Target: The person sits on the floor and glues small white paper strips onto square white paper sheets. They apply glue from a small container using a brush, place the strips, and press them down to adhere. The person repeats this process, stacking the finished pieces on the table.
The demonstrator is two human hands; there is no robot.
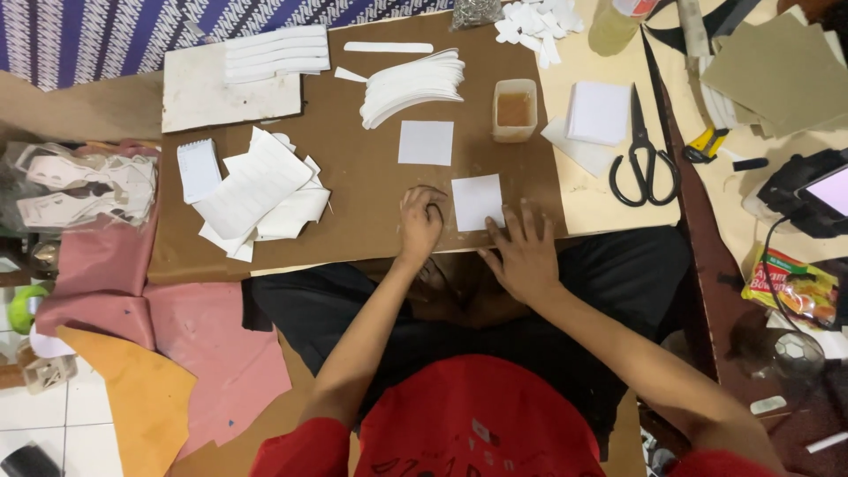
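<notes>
A wide brown board serves as the surface, laid across the lap of a seated person in a red shirt and black trousers. To the board's left lie pink sheets and an orange one on the floor. On the board's left part sits a loose heap of white paper pieces; a curved stack of white strips lies further up. Black scissors rest on the pale sheet to the right, near a small stack of white squares. A little tub of brownish paste stands near the board's upper right.

One white paper square lies alone mid-board. A second white square lies near the front edge, between the hands. The left hand is curled into a loose fist just beside its left edge, its grip closed on nothing visible. The right hand lies flat, fingers spread open, fingertips touching the square's lower right corner.
</notes>
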